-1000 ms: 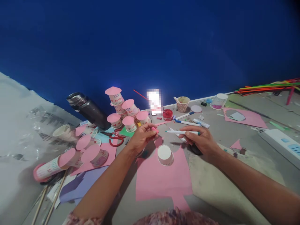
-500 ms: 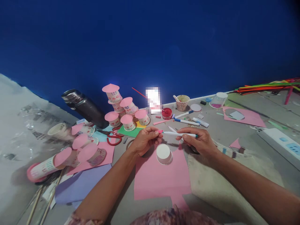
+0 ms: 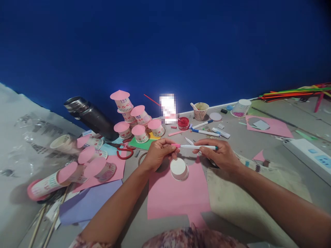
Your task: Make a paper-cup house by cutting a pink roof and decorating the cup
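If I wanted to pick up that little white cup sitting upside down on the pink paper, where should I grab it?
Probably by its side wall, from above. The white cup stands base-up on the pink paper, so its rim lies flat, out of reach; fingers on opposite sides should hold. Its near side is free; the marker crosses just behind it.

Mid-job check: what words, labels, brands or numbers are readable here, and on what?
No text can be read.
On the marker: barrel print too small.
On the plastic sheet: dark print, too blurred.
On the paper cups: red drawn marks, no letters made out.
On the bright screen: pixelated.
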Demonstrator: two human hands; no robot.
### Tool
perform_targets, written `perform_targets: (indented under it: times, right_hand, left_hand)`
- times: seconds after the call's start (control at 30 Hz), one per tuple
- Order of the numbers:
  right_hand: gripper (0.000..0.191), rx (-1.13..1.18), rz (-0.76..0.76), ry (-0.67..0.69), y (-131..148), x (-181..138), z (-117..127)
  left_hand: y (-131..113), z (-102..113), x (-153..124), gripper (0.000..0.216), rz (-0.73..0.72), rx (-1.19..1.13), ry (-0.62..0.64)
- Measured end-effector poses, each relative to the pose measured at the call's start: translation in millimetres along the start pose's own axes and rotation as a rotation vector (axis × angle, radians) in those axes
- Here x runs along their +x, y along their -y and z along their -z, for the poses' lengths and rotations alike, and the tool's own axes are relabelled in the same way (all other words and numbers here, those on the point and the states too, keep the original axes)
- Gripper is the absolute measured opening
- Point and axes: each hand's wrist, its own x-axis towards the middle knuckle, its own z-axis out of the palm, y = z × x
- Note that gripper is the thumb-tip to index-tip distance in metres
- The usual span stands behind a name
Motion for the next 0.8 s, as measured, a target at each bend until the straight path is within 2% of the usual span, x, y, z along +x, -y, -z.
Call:
perform_targets:
  times: [0.23, 0.43, 0.57, 0.63, 0.67, 0.8]
  right_hand:
    - [0.030, -0.043, 0.039, 0.033, 2, -1, 1]
    - [0.039, 0.102, -0.025, 0.014, 2, -3, -6]
    - [0.040, 0.225, -0.045, -0.023, -3, 4, 1]
    - [0.037, 0.270, -0.035, -0.062, -7, 9, 9]
    - [0.036, 0.263, -0.023, -0.068, -8, 11, 12]
    - [0.033, 0.107, 0.006, 0.000, -11, 13, 17]
  left_hand:
    - [-8, -8, -4, 0.022, -0.079, 0.190, -0.022]
    - [-11, -15, -5, 0.021, -0.113, 0.223, -0.043]
    - [-12, 4, 4, 0.029, -0.176, 0.293, -0.170]
    - [-11, 19, 12, 0.032, -0.222, 0.453, -0.252]
    - [-10, 26, 16, 0.032, -0.208, 0.609, -0.241]
    - [-9, 42, 21, 0.020, -0.168, 0.833, -0.226]
